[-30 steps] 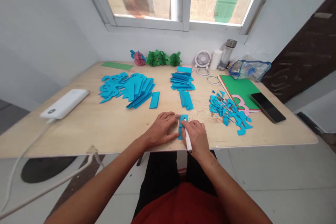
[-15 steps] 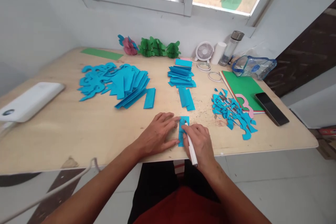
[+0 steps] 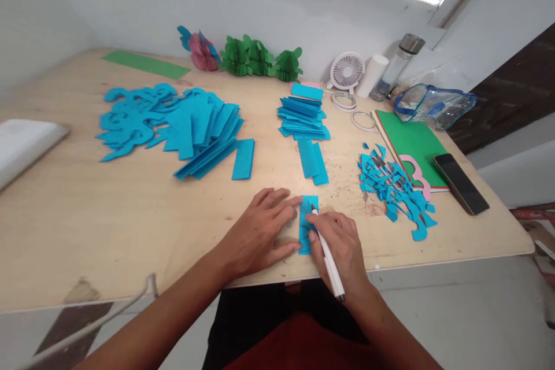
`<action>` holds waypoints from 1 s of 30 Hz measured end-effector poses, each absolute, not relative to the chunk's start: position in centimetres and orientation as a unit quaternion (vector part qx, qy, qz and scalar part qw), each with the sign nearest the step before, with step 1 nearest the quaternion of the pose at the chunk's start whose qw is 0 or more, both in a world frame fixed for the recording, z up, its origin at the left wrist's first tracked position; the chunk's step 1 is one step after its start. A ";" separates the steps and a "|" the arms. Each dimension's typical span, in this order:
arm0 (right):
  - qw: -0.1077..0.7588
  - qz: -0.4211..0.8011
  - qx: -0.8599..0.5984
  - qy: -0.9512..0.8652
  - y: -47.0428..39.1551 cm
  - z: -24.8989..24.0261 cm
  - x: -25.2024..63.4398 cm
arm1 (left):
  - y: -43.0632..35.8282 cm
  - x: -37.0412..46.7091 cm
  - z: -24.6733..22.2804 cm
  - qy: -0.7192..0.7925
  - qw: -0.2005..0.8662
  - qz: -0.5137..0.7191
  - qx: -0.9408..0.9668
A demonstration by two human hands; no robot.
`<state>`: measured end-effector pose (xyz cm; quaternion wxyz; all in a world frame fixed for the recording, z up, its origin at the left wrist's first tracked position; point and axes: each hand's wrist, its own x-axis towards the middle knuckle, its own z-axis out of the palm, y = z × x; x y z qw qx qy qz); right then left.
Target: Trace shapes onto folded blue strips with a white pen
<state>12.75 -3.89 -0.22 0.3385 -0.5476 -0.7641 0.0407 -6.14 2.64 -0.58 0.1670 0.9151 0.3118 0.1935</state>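
A small blue paper strip (image 3: 304, 225) with dark curved lines lies near the table's front edge. My left hand (image 3: 261, 231) rests flat with fingers spread, its fingertips touching the strip's left edge. In my right hand (image 3: 340, 243) is a white marker (image 3: 330, 266), its dark tip on the upper right part of the strip. Beyond it lie two overlapping blue strips (image 3: 313, 161) and a stack of folded blue strips (image 3: 302, 115). To the left, one folded strip (image 3: 243, 159) sits beside a large pile of blue strips and cut shapes (image 3: 191, 121).
Blue scraps (image 3: 392, 185) lie at right, near a green sheet (image 3: 411, 144), a pink cutout and a phone (image 3: 462, 182). Along the back stand green paper figures (image 3: 247, 56), a fan (image 3: 347, 71) and a bottle (image 3: 396, 66). A white device (image 3: 28, 141) is far left.
The camera view has tilted down and shifted. The marker tip has moved slightly on the strip, and more curved lines show there. My left hand keeps its place at the strip's edge.
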 end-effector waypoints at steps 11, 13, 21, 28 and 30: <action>0.452 0.263 -0.592 -0.613 -2.6 1.6 12.9 | 2.7 -6.2 -0.8 0.301 0.147 0.211 0.918; 0.449 0.296 -0.606 -0.586 -2.3 1.4 12.7 | 2.8 -6.2 -0.8 0.299 0.145 0.216 0.918; 0.454 0.355 -0.614 -0.539 -1.7 0.5 12.5 | 2.8 -6.2 -0.6 0.299 0.147 0.215 0.918; 0.428 0.329 -0.628 -0.561 -1.3 0.5 12.1 | 2.7 -6.3 -0.7 0.302 0.148 0.220 0.916; 0.424 0.322 -0.628 -0.568 -1.3 0.5 12.1 | 2.8 -6.3 -0.8 0.302 0.150 0.223 0.915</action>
